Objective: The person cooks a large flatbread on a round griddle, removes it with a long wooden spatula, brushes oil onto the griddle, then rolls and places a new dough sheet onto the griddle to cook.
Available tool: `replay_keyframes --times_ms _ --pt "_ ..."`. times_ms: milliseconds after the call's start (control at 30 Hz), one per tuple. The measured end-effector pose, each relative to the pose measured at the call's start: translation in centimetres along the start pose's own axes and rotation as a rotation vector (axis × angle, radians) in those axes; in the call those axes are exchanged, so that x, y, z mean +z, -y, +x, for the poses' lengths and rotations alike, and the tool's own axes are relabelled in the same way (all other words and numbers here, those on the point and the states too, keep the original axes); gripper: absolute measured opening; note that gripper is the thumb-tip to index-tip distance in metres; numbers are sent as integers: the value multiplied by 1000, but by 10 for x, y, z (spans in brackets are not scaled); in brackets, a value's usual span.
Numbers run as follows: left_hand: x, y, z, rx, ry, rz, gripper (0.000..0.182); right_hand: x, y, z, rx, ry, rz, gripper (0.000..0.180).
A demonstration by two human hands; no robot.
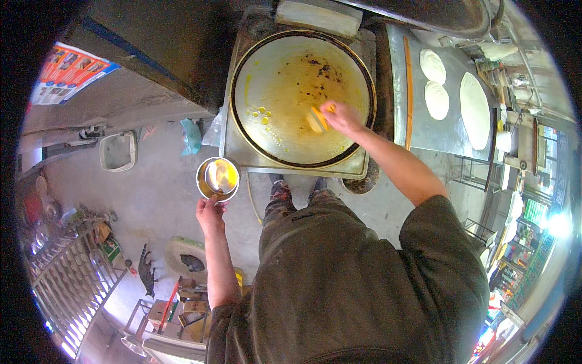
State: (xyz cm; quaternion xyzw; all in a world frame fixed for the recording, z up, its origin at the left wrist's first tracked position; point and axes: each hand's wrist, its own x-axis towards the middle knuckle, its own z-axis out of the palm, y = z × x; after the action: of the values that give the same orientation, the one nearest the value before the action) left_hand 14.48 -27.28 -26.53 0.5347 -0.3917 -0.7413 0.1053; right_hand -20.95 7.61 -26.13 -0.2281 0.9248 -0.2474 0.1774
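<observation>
A large round griddle pan (273, 86) with a dark rim lies before me, its surface coated with oil and scattered with burnt specks. My right hand (341, 117) is closed around the handle of a flat brush (318, 121), whose bristles are on or just over the griddle, right of its middle. Several yellow oil drops (261, 113) dot the left part of the griddle. In my left hand (212, 214) is a round metal bowl (200, 178) with yellow oil in it, held by its near rim, to the left of the stove's near corner.
To the right stands a metal table (418, 132) bearing two small rounds of dough (436, 100), a larger flat dough sheet (475, 110) and a long wooden strip (408, 91). A bucket (363, 182) is partly under the stove. A plastic basin (118, 151) and a cat (146, 270) are on the floor at left.
</observation>
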Motion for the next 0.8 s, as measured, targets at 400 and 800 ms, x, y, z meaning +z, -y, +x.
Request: replay_keyframes --times_ms 400,800 --pt "3 -10 1 17 10 24 21 -34 -38 31 347 -228 102 18" --pt "-17 -12 -1 27 -16 -18 19 -13 -45 93 450 -338 35 47"
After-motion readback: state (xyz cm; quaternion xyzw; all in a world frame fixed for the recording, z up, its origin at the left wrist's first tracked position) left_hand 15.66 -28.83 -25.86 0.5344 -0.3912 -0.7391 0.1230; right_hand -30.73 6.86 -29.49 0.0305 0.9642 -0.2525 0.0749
